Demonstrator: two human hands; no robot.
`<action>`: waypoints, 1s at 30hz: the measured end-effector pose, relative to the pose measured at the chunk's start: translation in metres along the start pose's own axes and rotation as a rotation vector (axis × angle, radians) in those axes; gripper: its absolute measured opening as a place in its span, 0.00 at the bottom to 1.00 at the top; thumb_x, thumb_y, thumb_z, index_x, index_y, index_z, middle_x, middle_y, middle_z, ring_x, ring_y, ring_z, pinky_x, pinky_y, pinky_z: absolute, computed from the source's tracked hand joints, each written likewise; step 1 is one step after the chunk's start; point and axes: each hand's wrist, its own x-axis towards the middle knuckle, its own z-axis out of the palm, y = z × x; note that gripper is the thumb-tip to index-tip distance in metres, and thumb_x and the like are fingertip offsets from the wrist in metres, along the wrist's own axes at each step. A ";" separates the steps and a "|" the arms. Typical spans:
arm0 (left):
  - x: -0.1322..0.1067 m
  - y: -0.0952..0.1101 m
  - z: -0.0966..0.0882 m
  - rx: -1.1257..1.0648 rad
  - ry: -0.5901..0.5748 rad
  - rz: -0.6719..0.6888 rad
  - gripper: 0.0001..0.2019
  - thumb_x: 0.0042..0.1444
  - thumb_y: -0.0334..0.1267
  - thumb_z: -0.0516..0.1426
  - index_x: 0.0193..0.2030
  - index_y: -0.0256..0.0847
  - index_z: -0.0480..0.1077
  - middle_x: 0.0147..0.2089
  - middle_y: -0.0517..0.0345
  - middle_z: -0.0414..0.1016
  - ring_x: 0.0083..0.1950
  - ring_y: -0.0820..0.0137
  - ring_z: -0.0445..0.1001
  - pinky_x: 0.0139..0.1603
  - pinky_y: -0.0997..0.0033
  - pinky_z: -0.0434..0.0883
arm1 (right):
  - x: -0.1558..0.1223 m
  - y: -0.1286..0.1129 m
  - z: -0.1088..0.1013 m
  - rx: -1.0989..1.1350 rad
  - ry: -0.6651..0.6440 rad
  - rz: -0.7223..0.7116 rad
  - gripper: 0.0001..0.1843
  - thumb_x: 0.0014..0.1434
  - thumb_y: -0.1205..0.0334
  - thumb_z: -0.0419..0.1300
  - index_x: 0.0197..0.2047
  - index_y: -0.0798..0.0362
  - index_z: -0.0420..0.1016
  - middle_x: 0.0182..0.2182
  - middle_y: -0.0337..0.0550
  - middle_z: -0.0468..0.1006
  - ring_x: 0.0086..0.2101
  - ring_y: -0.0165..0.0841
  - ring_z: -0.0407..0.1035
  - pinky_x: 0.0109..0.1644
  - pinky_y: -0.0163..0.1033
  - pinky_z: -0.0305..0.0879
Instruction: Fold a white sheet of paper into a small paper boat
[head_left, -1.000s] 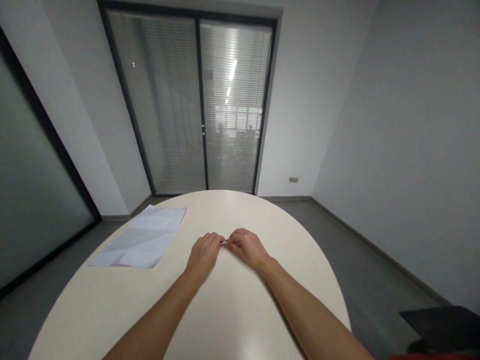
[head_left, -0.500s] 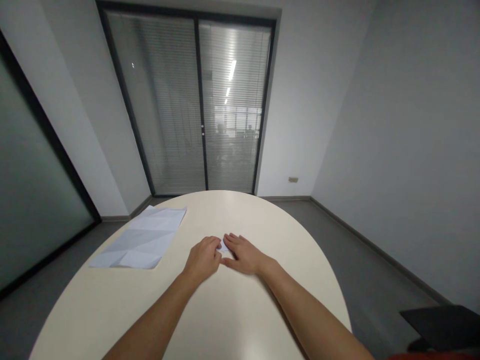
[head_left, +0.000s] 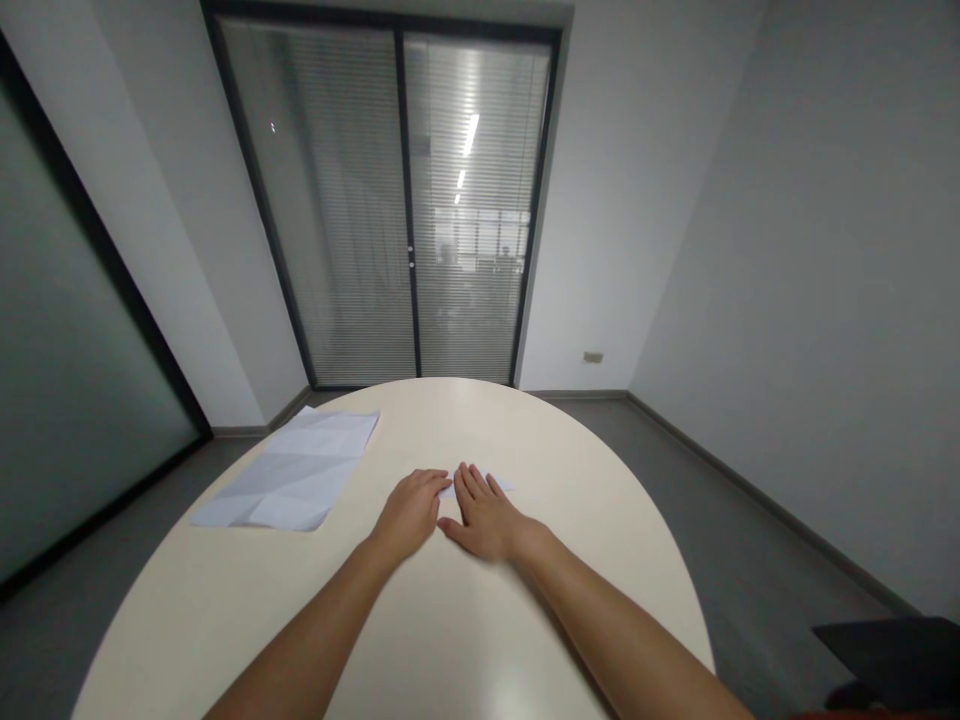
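Both of my hands rest side by side on a cream oval table [head_left: 465,630]. My right hand [head_left: 484,515] lies flat with its fingers stretched out, pressing down on a small folded piece of white paper [head_left: 501,485] whose tip shows past the fingers. My left hand [head_left: 409,510] lies palm down just left of it, fingers loosely extended and touching the paper's left end. Most of the small paper is hidden under the hands.
A larger creased white sheet [head_left: 296,472] lies flat near the table's far left edge. Beyond the table are glass sliding doors with blinds [head_left: 405,200] and grey floor. A dark object [head_left: 892,650] sits at the lower right corner.
My right hand went from pinching the small paper to lying flat on it with fingers spread. My left hand's fingers also flattened out. The view shifted slightly.
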 end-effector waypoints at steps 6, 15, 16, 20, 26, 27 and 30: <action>-0.004 -0.002 0.000 -0.039 -0.075 0.012 0.25 0.58 0.25 0.49 0.60 0.39 0.71 0.66 0.50 0.69 0.68 0.65 0.64 0.70 0.59 0.61 | 0.001 0.009 -0.004 0.002 0.051 0.029 0.56 0.62 0.29 0.45 0.74 0.67 0.39 0.72 0.62 0.36 0.71 0.50 0.29 0.72 0.58 0.32; -0.009 0.001 0.001 0.055 -0.165 0.007 0.25 0.65 0.33 0.45 0.68 0.35 0.62 0.72 0.42 0.57 0.73 0.62 0.55 0.72 0.53 0.55 | 0.008 0.024 0.000 -0.002 0.102 0.063 0.48 0.66 0.40 0.47 0.74 0.69 0.41 0.72 0.61 0.39 0.71 0.47 0.33 0.72 0.55 0.34; -0.009 0.001 0.001 0.064 -0.168 0.003 0.25 0.65 0.33 0.44 0.68 0.35 0.61 0.72 0.42 0.57 0.73 0.62 0.55 0.72 0.52 0.55 | 0.009 0.026 0.001 -0.004 0.114 0.064 0.46 0.66 0.42 0.46 0.74 0.68 0.41 0.72 0.61 0.40 0.71 0.47 0.33 0.72 0.55 0.35; -0.004 -0.004 0.004 0.101 -0.174 -0.015 0.25 0.67 0.36 0.43 0.69 0.37 0.59 0.73 0.43 0.55 0.74 0.62 0.54 0.72 0.51 0.53 | 0.013 0.030 0.003 -0.023 0.143 -0.001 0.41 0.67 0.47 0.47 0.74 0.64 0.44 0.72 0.59 0.42 0.71 0.47 0.35 0.72 0.57 0.35; 0.019 -0.017 -0.003 0.199 -0.163 -0.064 0.27 0.67 0.39 0.43 0.71 0.33 0.56 0.74 0.41 0.52 0.75 0.58 0.50 0.72 0.46 0.49 | 0.033 0.024 -0.019 -0.025 0.106 -0.146 0.38 0.67 0.53 0.46 0.74 0.60 0.44 0.72 0.54 0.44 0.71 0.44 0.37 0.73 0.57 0.35; 0.024 -0.019 -0.004 0.217 -0.170 -0.068 0.27 0.67 0.39 0.43 0.71 0.33 0.55 0.74 0.40 0.52 0.75 0.57 0.50 0.73 0.46 0.48 | 0.037 0.024 -0.023 -0.026 0.095 -0.143 0.38 0.67 0.52 0.46 0.74 0.61 0.44 0.72 0.55 0.44 0.71 0.44 0.37 0.73 0.56 0.34; 0.038 -0.024 -0.009 0.247 -0.190 -0.072 0.28 0.68 0.40 0.43 0.71 0.32 0.55 0.74 0.40 0.51 0.75 0.56 0.49 0.73 0.47 0.49 | 0.052 0.022 -0.035 -0.025 0.076 -0.088 0.39 0.67 0.50 0.44 0.74 0.63 0.43 0.72 0.56 0.42 0.71 0.44 0.36 0.73 0.56 0.35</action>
